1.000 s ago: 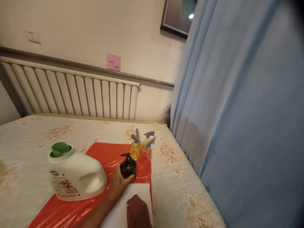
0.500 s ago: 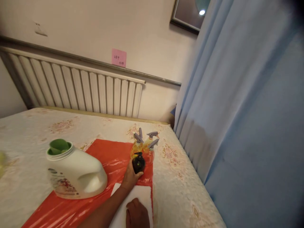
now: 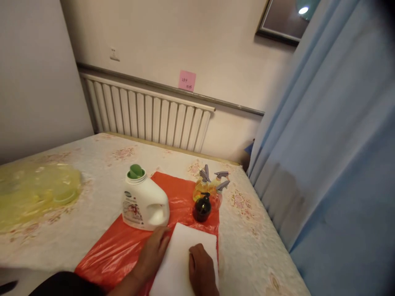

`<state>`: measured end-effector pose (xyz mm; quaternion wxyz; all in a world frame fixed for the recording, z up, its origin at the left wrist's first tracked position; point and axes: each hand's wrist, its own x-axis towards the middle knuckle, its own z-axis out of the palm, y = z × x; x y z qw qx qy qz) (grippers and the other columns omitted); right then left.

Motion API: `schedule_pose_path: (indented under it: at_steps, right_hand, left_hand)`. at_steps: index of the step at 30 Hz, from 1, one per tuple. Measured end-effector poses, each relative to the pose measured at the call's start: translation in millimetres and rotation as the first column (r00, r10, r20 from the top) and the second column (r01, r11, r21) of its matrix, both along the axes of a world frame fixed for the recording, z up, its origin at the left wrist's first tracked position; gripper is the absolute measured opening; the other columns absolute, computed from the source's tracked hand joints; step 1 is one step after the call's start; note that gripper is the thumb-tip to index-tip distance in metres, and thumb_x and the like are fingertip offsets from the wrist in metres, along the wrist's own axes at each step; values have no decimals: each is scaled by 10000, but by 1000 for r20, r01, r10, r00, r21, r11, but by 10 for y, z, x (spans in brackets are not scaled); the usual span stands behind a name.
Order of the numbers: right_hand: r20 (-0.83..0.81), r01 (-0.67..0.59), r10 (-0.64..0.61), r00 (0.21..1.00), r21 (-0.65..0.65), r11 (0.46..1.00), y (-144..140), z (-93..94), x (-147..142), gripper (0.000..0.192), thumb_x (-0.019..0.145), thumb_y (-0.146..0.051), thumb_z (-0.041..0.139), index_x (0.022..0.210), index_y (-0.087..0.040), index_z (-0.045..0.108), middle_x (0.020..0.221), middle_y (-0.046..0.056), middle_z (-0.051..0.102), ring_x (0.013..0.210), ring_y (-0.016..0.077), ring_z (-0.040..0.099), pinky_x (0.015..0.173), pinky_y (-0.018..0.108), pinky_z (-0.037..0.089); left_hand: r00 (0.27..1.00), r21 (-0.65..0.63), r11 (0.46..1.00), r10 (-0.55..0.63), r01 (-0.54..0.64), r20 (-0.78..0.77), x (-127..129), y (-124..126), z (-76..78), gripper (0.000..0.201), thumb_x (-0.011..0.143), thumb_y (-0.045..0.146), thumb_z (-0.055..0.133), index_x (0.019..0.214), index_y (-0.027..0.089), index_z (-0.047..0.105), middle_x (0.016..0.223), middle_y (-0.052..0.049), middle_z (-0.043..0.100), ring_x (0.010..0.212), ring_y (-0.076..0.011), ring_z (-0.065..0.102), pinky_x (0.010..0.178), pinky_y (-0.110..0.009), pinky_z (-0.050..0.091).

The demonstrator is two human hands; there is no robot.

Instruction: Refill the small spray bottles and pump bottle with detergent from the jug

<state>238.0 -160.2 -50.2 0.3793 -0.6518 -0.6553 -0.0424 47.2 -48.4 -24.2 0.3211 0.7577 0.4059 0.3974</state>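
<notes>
My left hand (image 3: 154, 250) lies between the big white detergent jug (image 3: 145, 205) and a white pad (image 3: 179, 255), fingers stretched out near the jug's base. On the pad rests my right hand (image 3: 202, 265), its fingers curled in; whatever they may hold is hidden. A green cap (image 3: 135, 171) sits in the jug's mouth. Beyond the pad a dark round pump bottle (image 3: 202, 209) stands upright, untouched. Close behind it are several clear spray bottles (image 3: 200, 193) with grey trigger heads. The jug, pump bottle and pad are on a red plastic sheet (image 3: 175, 191).
The flowered bed cover (image 3: 240, 230) spreads under everything. A yellow translucent plastic bag (image 3: 40, 189) lies at left, with a round green shape showing. Blue curtains (image 3: 296, 144) hang along the right side. A white radiator (image 3: 148, 113) lines the back wall.
My left hand has let go of the dark pump bottle and drawn back towards the jug. The view has swung left, bringing in the yellow bag. My right hand stays on the pad.
</notes>
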Motion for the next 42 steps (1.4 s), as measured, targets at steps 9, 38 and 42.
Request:
schedule_pose_path:
  at_steps: [9, 38, 42]
  right_hand:
    - [-7, 0, 0, 1000, -51, 999, -33, 26, -14, 234, 911, -79, 424, 883, -227, 604, 818, 36, 602, 742, 197, 605, 691, 301, 497]
    - [33, -2, 4, 999, -55, 999, -31, -26, 6, 208, 929, -102, 436, 916, -219, 608, 844, 33, 603, 763, 198, 608, 710, 295, 477]
    - [20, 0, 1, 1000, -60, 998, -38, -10, -1, 204, 931, -110, 441, 908, -219, 612, 840, 33, 605, 763, 197, 611, 715, 292, 486]
  left_hand:
    - [616, 81, 908, 343, -412, -709, -1738, 454, 68, 353, 923, 389, 328, 934, 168, 603, 1030, -199, 679, 1007, -357, 659, 888, -456, 498]
    - [567, -17, 875, 300, -484, -767, -1872, 694, 14, 374, 964, 293, 264, 924, 179, 618, 1043, -183, 745, 942, -339, 711, 725, -402, 468]
    - [590, -24, 880, 298, -474, -750, -1871, 709, 27, 531, 987, 502, 203, 916, 196, 631, 1011, -162, 756, 938, -337, 713, 722, -395, 468]
